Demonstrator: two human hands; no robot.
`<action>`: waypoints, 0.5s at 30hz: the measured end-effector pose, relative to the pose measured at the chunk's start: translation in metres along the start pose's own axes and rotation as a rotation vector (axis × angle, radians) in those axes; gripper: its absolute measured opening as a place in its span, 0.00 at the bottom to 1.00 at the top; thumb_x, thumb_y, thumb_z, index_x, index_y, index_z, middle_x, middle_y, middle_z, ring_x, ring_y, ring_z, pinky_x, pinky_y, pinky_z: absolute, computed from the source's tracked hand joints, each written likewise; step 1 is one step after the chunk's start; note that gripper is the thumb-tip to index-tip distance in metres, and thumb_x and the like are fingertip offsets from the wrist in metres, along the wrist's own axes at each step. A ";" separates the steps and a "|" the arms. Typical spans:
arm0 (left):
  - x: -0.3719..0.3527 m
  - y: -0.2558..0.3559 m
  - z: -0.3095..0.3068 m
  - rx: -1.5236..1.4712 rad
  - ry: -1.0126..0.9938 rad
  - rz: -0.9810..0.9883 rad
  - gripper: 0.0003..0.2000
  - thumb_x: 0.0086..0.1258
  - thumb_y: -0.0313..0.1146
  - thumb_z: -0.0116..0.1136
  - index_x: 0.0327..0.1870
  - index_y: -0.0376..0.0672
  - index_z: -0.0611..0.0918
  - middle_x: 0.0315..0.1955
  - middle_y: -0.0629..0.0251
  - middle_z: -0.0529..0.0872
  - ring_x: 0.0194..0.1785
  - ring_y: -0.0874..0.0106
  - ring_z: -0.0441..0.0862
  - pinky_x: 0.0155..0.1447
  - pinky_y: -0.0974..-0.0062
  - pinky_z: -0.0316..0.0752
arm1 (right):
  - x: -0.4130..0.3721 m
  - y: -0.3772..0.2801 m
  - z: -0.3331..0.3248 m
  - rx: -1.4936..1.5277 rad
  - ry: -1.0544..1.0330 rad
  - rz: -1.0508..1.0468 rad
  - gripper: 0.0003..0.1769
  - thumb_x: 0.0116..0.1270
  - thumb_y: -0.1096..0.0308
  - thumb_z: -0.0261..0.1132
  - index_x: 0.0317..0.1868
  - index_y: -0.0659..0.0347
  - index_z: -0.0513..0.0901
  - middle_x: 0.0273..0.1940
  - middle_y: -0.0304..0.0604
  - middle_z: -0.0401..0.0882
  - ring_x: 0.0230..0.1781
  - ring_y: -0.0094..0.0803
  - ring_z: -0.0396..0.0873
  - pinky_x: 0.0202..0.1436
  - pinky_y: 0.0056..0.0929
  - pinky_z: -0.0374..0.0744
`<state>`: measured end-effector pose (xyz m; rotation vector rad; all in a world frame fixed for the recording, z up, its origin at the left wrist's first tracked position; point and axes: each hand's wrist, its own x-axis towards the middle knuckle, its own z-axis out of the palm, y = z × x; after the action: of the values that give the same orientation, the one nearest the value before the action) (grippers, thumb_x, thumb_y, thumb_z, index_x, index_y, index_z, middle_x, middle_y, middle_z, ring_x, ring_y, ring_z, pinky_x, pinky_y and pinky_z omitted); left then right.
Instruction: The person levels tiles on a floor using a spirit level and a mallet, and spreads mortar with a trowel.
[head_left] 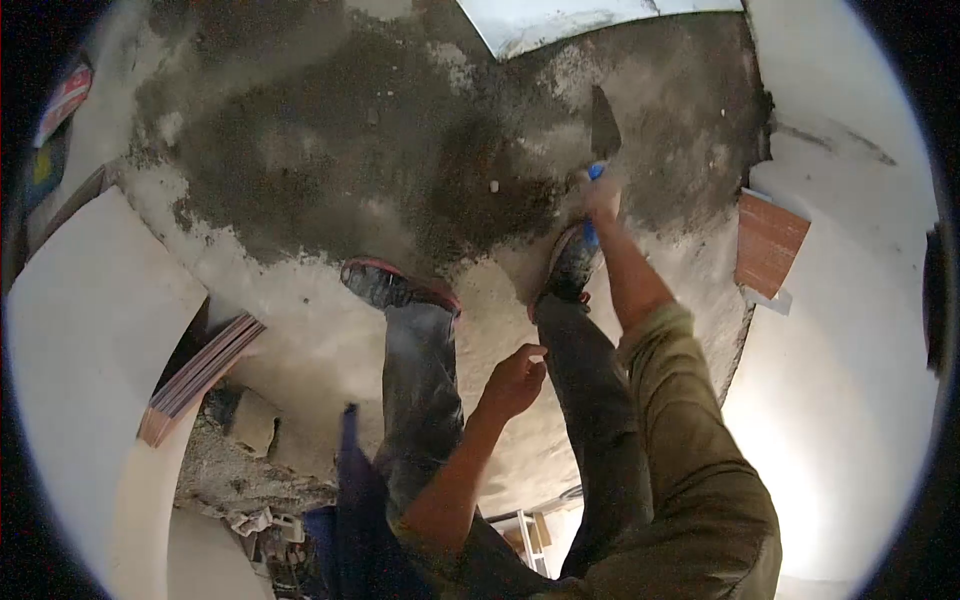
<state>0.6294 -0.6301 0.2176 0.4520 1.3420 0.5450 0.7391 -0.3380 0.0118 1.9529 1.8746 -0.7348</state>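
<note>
My right hand [600, 198] is wrapped round the blue handle of a pointed trowel [604, 125]. The dark blade points away from me, low over the wet grey mortar [330, 130] on the floor; whether it touches cannot be told. My left hand [515, 383] hangs between my legs, near my right knee. Its fingers are loosely bent and a little apart, with nothing visible in them. My left shoe [385, 285] and right shoe [570, 265] stand at the near edge of the dark mortar.
A pale panel [590, 20] lies at the far edge. Stacked tiles [205, 378] lean at the left beside a white board [100, 300] and a broken block [252, 422]. Against the right wall [850, 300] stands a reddish-brown tile [770, 240].
</note>
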 end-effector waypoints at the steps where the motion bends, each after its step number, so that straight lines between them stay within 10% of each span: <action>1: -0.002 0.009 -0.007 -0.020 -0.020 -0.020 0.15 0.70 0.33 0.51 0.55 0.39 0.73 0.37 0.48 0.84 0.41 0.56 0.84 0.45 0.63 0.77 | -0.008 0.004 0.013 0.006 -0.003 0.011 0.23 0.66 0.52 0.61 0.44 0.68 0.78 0.40 0.56 0.82 0.40 0.51 0.82 0.42 0.42 0.79; 5: -0.006 0.010 -0.015 0.090 -0.040 -0.040 0.16 0.72 0.36 0.50 0.58 0.44 0.73 0.35 0.50 0.84 0.40 0.60 0.84 0.47 0.65 0.76 | -0.063 -0.034 0.094 -0.223 0.293 -0.669 0.25 0.66 0.54 0.61 0.50 0.68 0.72 0.40 0.54 0.81 0.41 0.51 0.82 0.43 0.43 0.79; 6: -0.008 0.013 -0.016 0.118 -0.065 -0.080 0.16 0.71 0.35 0.50 0.57 0.41 0.73 0.37 0.48 0.84 0.42 0.57 0.83 0.48 0.63 0.76 | -0.081 -0.082 0.081 0.170 -0.233 -0.139 0.26 0.66 0.54 0.61 0.51 0.69 0.68 0.40 0.54 0.80 0.42 0.53 0.81 0.43 0.43 0.79; 9: -0.006 -0.018 -0.005 0.188 -0.037 -0.046 0.16 0.71 0.35 0.51 0.57 0.41 0.73 0.35 0.49 0.84 0.40 0.57 0.83 0.47 0.63 0.76 | -0.142 -0.144 0.063 0.188 -0.396 -0.019 0.25 0.63 0.56 0.64 0.49 0.69 0.70 0.38 0.57 0.80 0.40 0.53 0.82 0.44 0.46 0.79; 12: -0.017 -0.020 -0.002 0.239 -0.090 -0.108 0.16 0.71 0.34 0.51 0.58 0.43 0.72 0.30 0.53 0.83 0.35 0.59 0.82 0.42 0.64 0.77 | -0.176 -0.130 0.069 0.134 -0.293 -0.187 0.24 0.61 0.55 0.65 0.46 0.68 0.72 0.36 0.55 0.81 0.38 0.50 0.83 0.42 0.45 0.79; 15: -0.030 -0.025 -0.005 0.214 -0.129 -0.054 0.16 0.71 0.34 0.51 0.58 0.43 0.72 0.31 0.52 0.83 0.36 0.59 0.82 0.43 0.64 0.76 | -0.148 -0.045 0.097 0.084 -0.108 0.103 0.28 0.58 0.48 0.67 0.48 0.63 0.74 0.37 0.60 0.81 0.39 0.55 0.81 0.42 0.51 0.78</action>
<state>0.6231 -0.6683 0.2247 0.6142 1.2897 0.3227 0.6821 -0.5107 0.0236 2.0011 1.6925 -0.8822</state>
